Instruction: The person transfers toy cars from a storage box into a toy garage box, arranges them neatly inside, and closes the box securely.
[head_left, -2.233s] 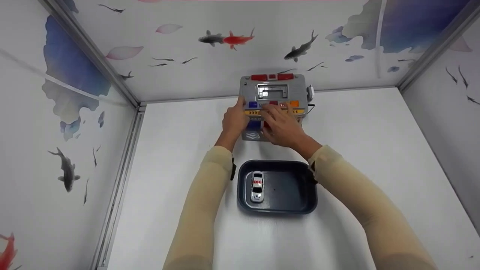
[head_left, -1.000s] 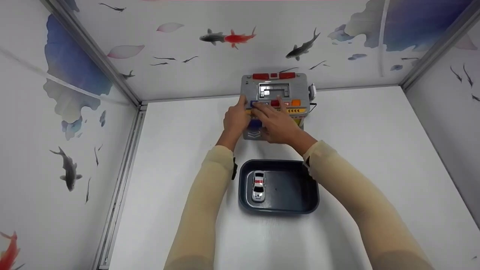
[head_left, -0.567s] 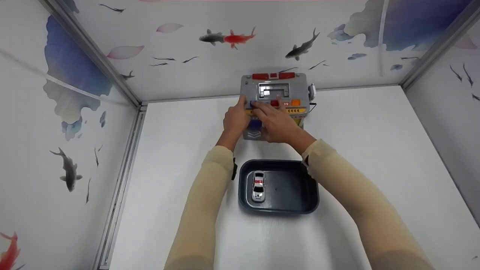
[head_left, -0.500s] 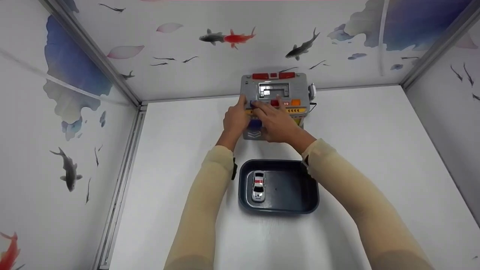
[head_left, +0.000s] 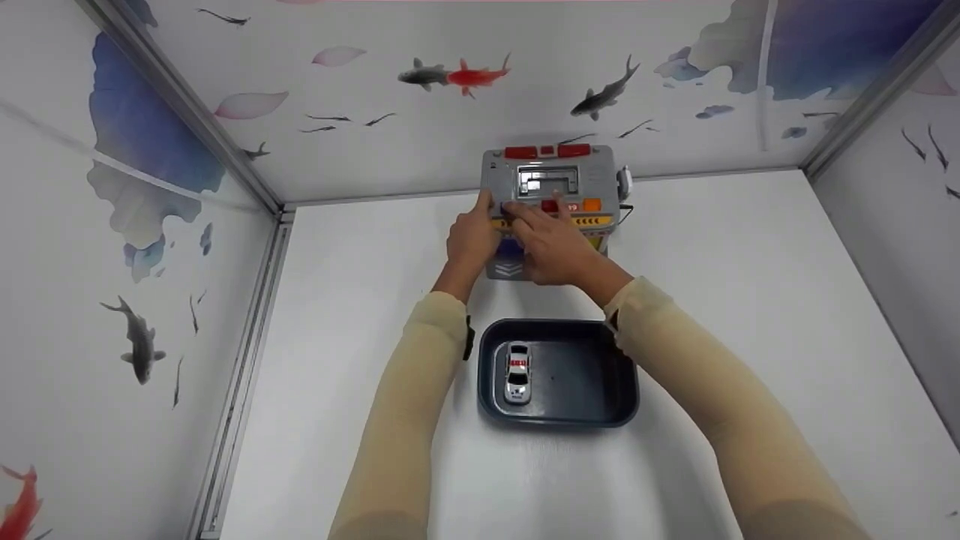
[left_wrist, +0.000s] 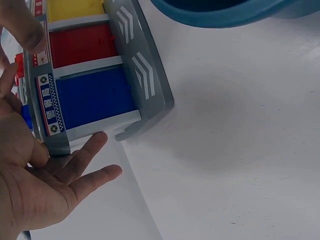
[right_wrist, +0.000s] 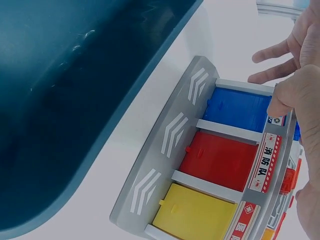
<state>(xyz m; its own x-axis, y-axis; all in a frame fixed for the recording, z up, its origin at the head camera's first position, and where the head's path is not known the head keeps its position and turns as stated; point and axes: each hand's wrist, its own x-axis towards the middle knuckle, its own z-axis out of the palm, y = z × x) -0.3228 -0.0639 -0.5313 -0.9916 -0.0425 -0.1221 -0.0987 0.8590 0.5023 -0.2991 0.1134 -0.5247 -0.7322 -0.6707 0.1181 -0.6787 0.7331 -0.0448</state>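
A grey toy garage (head_left: 551,180) stands at the back of the table, with blue (right_wrist: 239,108), red (right_wrist: 218,160) and yellow door panels in its front. My left hand (head_left: 472,240) steadies its left side, one finger straight along the roof edge. In the left wrist view, other fingers (left_wrist: 100,177) stretch out beside the side wall. My right hand (head_left: 559,247) lies over the roof's front edge. Its fingertips press at the left end of the button row, covering the button there, while its thumb (right_wrist: 280,106) lies against the front edge above the blue panel.
A dark blue tray (head_left: 559,426) sits nearer me, below my wrists, holding a white toy car (head_left: 517,375) on its left side. Red (head_left: 549,205) and orange (head_left: 592,205) buttons show on the roof. White walls painted with fish enclose the table.
My right hand has shifted left along the button row, from the middle to the left end, uncovering the red and orange buttons. The left hand, garage, tray and car stay put.
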